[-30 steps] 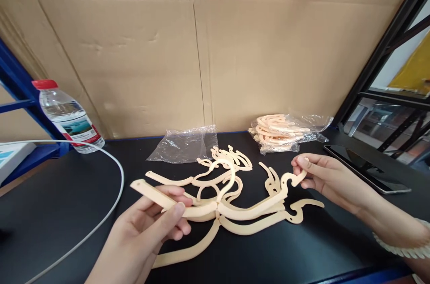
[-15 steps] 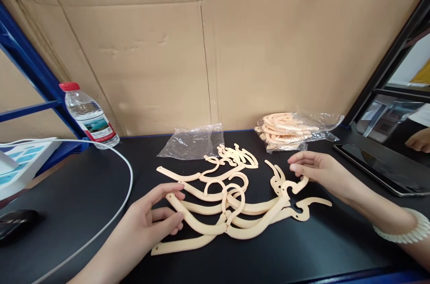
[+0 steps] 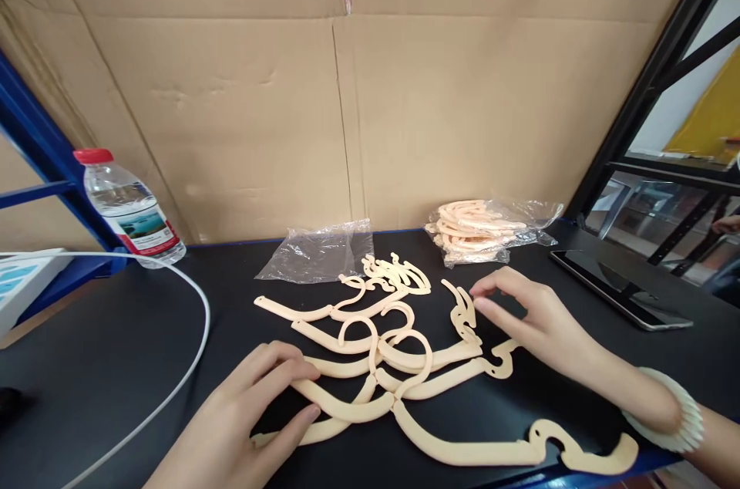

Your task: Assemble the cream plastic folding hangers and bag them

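Toward the lower centre, a matte, pale cream hanger [image 3: 428, 443] is spreading curved arms below its round hook. My left hand [image 3: 254, 404] is straddling its left arm, grip unclear; my right hand [image 3: 535, 323] is hovering beside small wavy pieces [image 3: 461, 313], thumb and forefinger slightly apart.

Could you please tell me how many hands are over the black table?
2: the left hand is at the left end of the nearest hanger, and the right hand is beside some small curved pieces.
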A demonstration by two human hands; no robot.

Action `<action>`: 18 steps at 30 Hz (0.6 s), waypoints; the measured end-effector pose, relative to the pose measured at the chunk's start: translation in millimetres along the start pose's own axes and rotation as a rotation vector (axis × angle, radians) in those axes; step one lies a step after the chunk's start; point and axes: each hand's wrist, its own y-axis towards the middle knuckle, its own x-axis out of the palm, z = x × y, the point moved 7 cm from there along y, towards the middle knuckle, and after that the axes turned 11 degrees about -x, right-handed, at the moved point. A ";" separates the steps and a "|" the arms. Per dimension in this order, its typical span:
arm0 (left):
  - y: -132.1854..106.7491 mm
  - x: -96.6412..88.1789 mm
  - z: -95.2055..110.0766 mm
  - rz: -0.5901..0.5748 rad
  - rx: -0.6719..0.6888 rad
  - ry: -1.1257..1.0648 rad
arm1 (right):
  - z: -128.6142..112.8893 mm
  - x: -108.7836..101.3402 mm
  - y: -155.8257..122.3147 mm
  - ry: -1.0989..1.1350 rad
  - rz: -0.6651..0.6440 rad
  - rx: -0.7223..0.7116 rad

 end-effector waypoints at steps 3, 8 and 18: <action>-3.9 -0.7 0.3 0.029 0.066 0.098 | -43.2 6.7 -9.8 -0.033 -0.139 -0.170; -13.3 -7.9 6.0 0.219 0.128 0.191 | -87.5 30.0 -29.5 -0.151 -0.294 -0.361; -6.9 -8.3 24.7 0.218 0.307 0.381 | -71.5 46.5 -20.5 -0.151 -0.311 -0.318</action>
